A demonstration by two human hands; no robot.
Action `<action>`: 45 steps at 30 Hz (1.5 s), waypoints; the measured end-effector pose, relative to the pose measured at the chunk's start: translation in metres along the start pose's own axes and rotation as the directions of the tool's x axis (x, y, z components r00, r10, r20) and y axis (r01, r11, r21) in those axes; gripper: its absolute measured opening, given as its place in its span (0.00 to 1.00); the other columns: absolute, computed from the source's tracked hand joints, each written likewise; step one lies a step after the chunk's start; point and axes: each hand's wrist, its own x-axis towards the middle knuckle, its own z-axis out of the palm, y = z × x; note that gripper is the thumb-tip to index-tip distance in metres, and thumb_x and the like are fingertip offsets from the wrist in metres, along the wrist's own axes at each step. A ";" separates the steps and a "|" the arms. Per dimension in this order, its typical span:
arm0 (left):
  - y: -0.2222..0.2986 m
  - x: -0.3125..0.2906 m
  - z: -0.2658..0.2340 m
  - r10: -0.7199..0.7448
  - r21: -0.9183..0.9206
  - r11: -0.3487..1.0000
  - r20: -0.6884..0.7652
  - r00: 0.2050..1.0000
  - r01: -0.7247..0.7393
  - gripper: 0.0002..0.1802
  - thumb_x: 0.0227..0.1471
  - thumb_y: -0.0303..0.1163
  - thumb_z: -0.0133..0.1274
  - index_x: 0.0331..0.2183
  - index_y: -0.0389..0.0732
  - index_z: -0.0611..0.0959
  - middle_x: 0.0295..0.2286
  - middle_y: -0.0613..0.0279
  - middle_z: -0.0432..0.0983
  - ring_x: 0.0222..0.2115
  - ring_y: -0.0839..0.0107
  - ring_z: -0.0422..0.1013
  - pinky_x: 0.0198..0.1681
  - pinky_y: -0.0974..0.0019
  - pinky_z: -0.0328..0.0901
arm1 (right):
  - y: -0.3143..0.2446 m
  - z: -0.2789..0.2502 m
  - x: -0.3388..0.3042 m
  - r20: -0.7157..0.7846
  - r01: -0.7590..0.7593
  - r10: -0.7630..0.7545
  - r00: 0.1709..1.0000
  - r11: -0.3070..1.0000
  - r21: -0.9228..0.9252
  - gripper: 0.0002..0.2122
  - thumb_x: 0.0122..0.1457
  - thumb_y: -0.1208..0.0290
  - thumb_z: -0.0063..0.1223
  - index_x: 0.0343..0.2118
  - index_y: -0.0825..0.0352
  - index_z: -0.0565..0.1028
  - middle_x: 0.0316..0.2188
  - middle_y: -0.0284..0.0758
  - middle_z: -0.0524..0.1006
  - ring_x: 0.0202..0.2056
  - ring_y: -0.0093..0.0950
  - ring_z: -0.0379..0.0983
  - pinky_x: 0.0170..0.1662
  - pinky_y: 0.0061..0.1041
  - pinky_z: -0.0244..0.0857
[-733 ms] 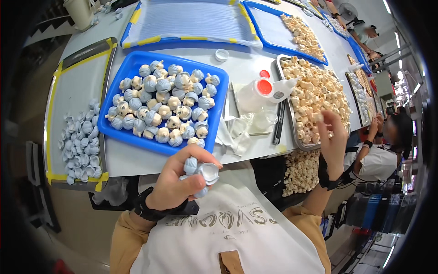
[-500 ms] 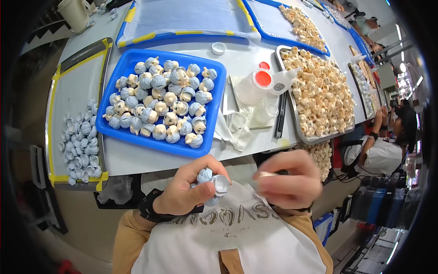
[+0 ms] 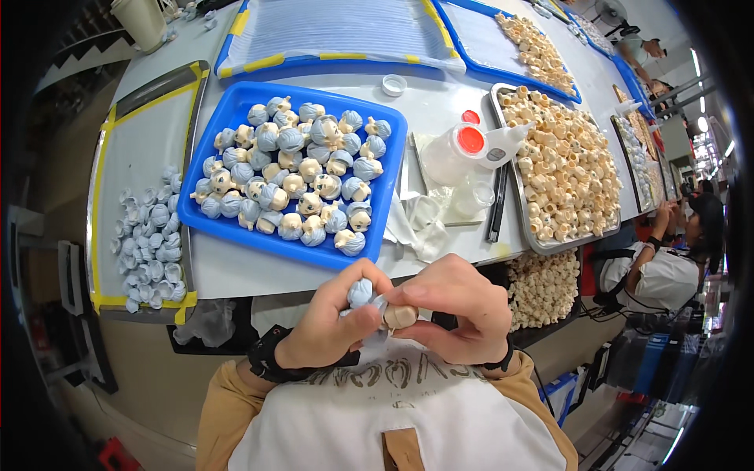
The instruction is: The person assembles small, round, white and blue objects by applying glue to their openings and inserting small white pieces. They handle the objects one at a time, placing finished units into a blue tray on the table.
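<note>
Close to my body, my left hand [image 3: 323, 325] is closed around light-blue doll hair pieces [image 3: 360, 293]; some of them are hidden by the fingers. My right hand [image 3: 463, 306] pinches a small cream doll head [image 3: 400, 316] between thumb and fingers. The head touches one of the blue pieces, and the fingers cover how far the two fit together. Beyond my hands, a blue tray [image 3: 294, 250] holds many cream heads with blue hair, lying at various angles.
On the left, loose blue hair pieces [image 3: 153, 251] lie on a yellow-taped tray [image 3: 149, 149]. A metal tray [image 3: 534, 246] of cream heads stands right. Between them are a red-capped bottle [image 3: 455, 153], black tweezers [image 3: 497, 206] and crumpled tissue [image 3: 424, 228]. A co-worker [image 3: 660, 271] sits far right.
My right hand has moved left to meet the left hand, bringing the cream doll head against a blue hair piece. The whole view has shifted slightly.
</note>
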 end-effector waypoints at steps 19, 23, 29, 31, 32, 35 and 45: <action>0.006 0.002 0.007 -0.074 -0.054 0.996 -0.088 0.993 0.069 0.18 0.57 0.48 0.42 0.38 0.42 0.69 0.23 0.72 0.68 0.16 0.90 0.56 0.15 0.84 0.52 | 0.008 0.007 -0.006 -0.080 -0.076 0.061 0.995 0.977 -0.199 0.17 0.38 0.77 0.67 0.35 0.68 0.76 0.28 0.35 0.72 0.28 0.26 0.68 0.29 0.21 0.62; 0.006 0.000 0.003 -0.092 -0.045 0.995 -0.051 0.994 0.090 0.18 0.56 0.46 0.43 0.38 0.41 0.69 0.24 0.72 0.69 0.16 0.90 0.57 0.15 0.84 0.52 | 0.005 0.002 -0.005 -0.025 -0.085 0.082 0.996 0.980 -0.180 0.18 0.39 0.80 0.64 0.37 0.68 0.76 0.29 0.36 0.72 0.27 0.27 0.69 0.28 0.21 0.64; 0.004 0.001 0.004 -0.054 -0.061 0.997 -0.011 0.998 0.053 0.19 0.57 0.47 0.42 0.38 0.40 0.69 0.25 0.68 0.71 0.18 0.89 0.59 0.15 0.83 0.53 | -0.009 -0.016 0.000 -0.027 -0.149 0.146 0.989 0.965 -0.217 0.17 0.40 0.82 0.61 0.38 0.69 0.76 0.29 0.37 0.73 0.27 0.28 0.71 0.30 0.21 0.65; -0.001 -0.001 0.001 -0.039 -0.104 0.994 -0.003 0.999 0.038 0.20 0.57 0.48 0.42 0.38 0.39 0.69 0.25 0.66 0.71 0.18 0.87 0.60 0.14 0.82 0.53 | -0.012 -0.031 0.003 -0.193 -0.144 0.077 0.978 0.921 -0.362 0.16 0.41 0.82 0.60 0.37 0.69 0.76 0.29 0.38 0.73 0.26 0.28 0.71 0.30 0.21 0.65; -0.002 0.000 0.001 -0.030 -0.191 0.981 0.020 0.999 0.034 0.21 0.57 0.49 0.41 0.38 0.39 0.69 0.24 0.65 0.70 0.18 0.85 0.60 0.14 0.82 0.53 | -0.011 -0.041 0.006 -0.287 -0.205 0.073 0.955 0.861 -0.465 0.15 0.42 0.82 0.59 0.36 0.69 0.76 0.29 0.38 0.73 0.27 0.29 0.71 0.31 0.22 0.65; -0.002 0.003 0.000 -0.014 -0.404 0.914 0.062 0.998 0.038 0.22 0.58 0.50 0.38 0.37 0.39 0.69 0.23 0.62 0.69 0.18 0.81 0.62 0.13 0.80 0.53 | -0.001 -0.067 0.015 -0.288 -0.257 0.070 0.955 0.682 -0.685 0.12 0.44 0.82 0.57 0.35 0.68 0.77 0.29 0.37 0.74 0.30 0.31 0.70 0.33 0.25 0.64; 0.010 0.006 0.001 -0.153 -0.645 0.746 0.071 0.986 0.163 0.24 0.59 0.52 0.32 0.34 0.38 0.67 0.24 0.55 0.66 0.16 0.68 0.67 0.08 0.75 0.57 | 0.014 -0.073 0.020 -0.122 -0.165 0.115 0.986 0.531 -0.831 0.10 0.44 0.80 0.58 0.33 0.67 0.76 0.28 0.36 0.73 0.32 0.34 0.67 0.34 0.30 0.62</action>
